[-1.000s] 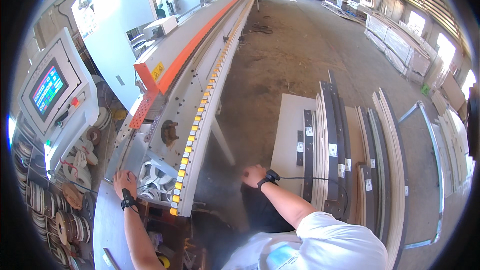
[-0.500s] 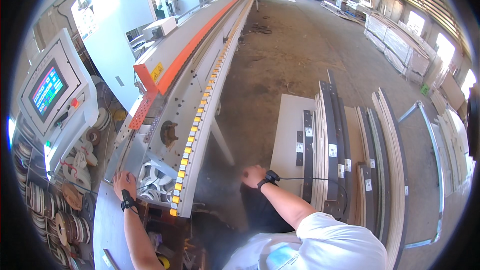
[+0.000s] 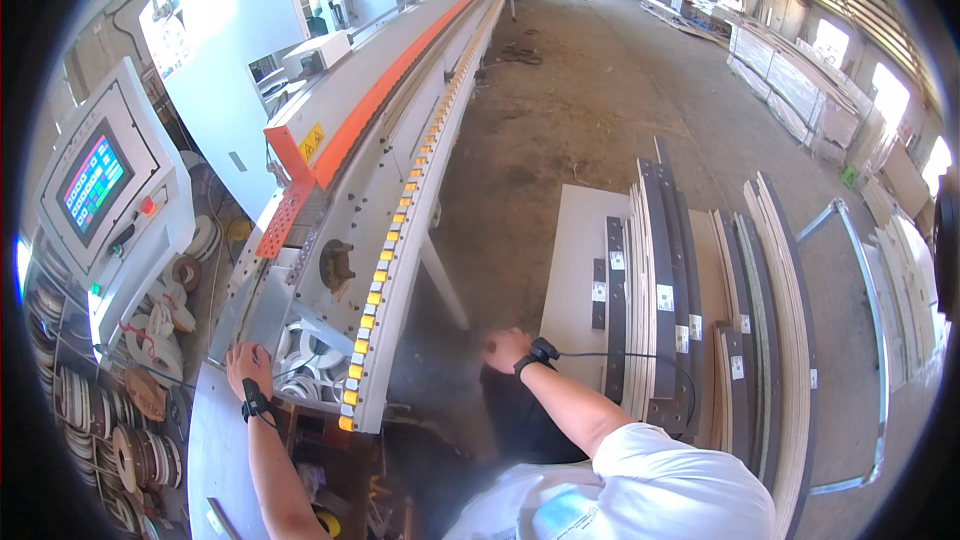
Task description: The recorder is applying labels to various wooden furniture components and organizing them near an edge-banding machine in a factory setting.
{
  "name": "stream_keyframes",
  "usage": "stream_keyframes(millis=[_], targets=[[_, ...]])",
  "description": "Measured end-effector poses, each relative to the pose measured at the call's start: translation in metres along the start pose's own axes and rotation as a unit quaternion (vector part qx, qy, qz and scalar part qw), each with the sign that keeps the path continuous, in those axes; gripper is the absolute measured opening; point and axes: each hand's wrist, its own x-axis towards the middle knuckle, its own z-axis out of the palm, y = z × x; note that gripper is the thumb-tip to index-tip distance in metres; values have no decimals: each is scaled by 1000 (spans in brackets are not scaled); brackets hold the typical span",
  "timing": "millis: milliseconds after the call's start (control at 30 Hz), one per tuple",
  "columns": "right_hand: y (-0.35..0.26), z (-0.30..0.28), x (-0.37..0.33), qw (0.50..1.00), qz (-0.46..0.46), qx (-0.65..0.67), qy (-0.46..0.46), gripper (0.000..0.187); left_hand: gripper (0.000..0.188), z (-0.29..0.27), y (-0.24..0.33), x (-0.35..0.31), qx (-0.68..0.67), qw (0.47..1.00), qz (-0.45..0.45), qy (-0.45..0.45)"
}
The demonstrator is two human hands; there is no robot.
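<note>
My left hand (image 3: 249, 368) rests at the far corner of the grey tabletop (image 3: 222, 440), beside the infeed end of a long edge-banding machine (image 3: 365, 155). Its fingers lie forward on the surface, and nothing shows in them. My right hand (image 3: 508, 348) is held low, above my dark trouser leg (image 3: 520, 415) and apart from the machine. Those fingers are curled in; whether anything is inside them is hidden. Each wrist wears a black band, and a thin cable trails from the right one. White edge-band coils (image 3: 310, 355) lie in the machine's opening just past my left hand.
A control panel (image 3: 98, 180) with a lit screen stands at the left, above racks of edge-band rolls (image 3: 125, 455). Yellow rollers (image 3: 368, 322) line the machine's near rail. Stacked board strips (image 3: 655, 280) and a bent metal frame (image 3: 868, 340) are on the right.
</note>
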Motion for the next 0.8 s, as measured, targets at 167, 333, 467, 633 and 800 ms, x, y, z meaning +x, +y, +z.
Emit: stream_keyframes(millis=[167,333,467,633,800], targets=[[2,-1,1,1000,6,12,0,29,14,-8,19,4,6,999,-22,33],[0,-1,1,1000,0,9,10,29,14,-5,3,3,-11,1000,-16,-20],[0,-3,0,1000,-1,12,4,29,13,-6,9,3,-26,999,-19,-1],[0,-3,-2,1000,-8,14,8,29,13,-7,9,3,-11,1000,-19,9],[2,-3,-2,1000,-13,17,8,30,15,-5,10,2,-15,999,-22,-21]])
